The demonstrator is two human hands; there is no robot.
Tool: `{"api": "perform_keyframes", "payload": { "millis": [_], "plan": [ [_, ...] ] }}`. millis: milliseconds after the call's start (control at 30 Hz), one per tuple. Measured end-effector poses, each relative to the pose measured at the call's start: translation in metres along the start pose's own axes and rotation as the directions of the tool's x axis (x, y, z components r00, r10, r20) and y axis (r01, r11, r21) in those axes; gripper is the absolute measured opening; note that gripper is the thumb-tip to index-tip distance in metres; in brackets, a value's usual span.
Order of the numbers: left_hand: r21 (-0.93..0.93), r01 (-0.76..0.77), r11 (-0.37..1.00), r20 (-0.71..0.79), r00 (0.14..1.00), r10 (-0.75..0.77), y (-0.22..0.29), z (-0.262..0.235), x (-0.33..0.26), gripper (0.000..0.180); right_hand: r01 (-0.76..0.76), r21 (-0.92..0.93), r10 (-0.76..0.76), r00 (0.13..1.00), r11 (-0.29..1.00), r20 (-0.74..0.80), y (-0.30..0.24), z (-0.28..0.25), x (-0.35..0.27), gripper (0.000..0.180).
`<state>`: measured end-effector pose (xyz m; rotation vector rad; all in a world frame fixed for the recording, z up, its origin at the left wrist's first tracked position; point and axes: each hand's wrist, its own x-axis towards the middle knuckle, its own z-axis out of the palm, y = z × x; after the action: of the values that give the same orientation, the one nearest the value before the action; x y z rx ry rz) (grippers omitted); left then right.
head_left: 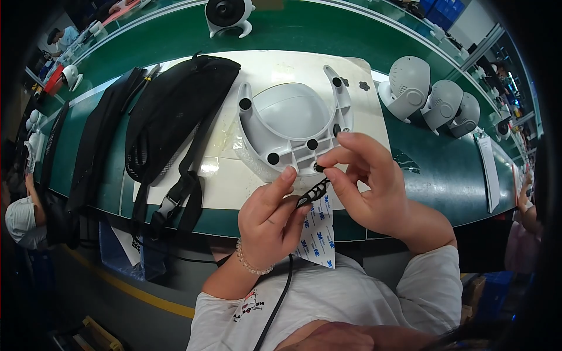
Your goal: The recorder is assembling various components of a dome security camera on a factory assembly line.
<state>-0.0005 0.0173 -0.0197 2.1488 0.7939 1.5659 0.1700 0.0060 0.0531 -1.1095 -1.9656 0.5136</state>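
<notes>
Between right hand (369, 187) fingers, pinched shut, sits a black pad (319, 168); left hand (272, 216) grips the backing strip (313, 193)

My left hand (270, 219) pinches a white backing sheet (318, 234) of adhesive pads, roughly triangular, printed with small repeated blue and red marks, its black perforated strip uppermost; it hangs just below my right hand (366, 181). A white paper slip (489, 169) lies flat at the bench's right end.
</notes>
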Motion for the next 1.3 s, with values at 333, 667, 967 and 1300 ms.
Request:
{"api": "perform_keyframes", "payload": {
  "millis": [333,667,967,1300],
  "plan": [
    [0.014,-0.011,1.000,0.006,1.000,0.011,-0.001,0.001,0.001,0.019,-0.166,0.288,0.166,0.986,0.943,0.023,-0.002,0.000,0.010,0.053],
    [-0.007,-0.019,1.000,-0.003,1.000,0.019,-0.003,0.001,0.000,0.019,0.339,-0.427,-0.373,0.928,0.838,0.004,0.001,-0.003,0.004,0.049],
    [0.013,0.004,1.000,0.010,1.000,-0.005,-0.001,0.000,0.000,0.017,0.347,-0.479,-0.360,0.930,0.806,0.068,0.010,-0.005,-0.011,0.054],
    [0.022,0.008,1.000,0.000,1.000,-0.008,-0.002,0.001,-0.002,0.015,0.219,-0.010,-0.219,0.975,0.976,-0.045,0.016,-0.014,-0.009,0.046]
  ]
}}
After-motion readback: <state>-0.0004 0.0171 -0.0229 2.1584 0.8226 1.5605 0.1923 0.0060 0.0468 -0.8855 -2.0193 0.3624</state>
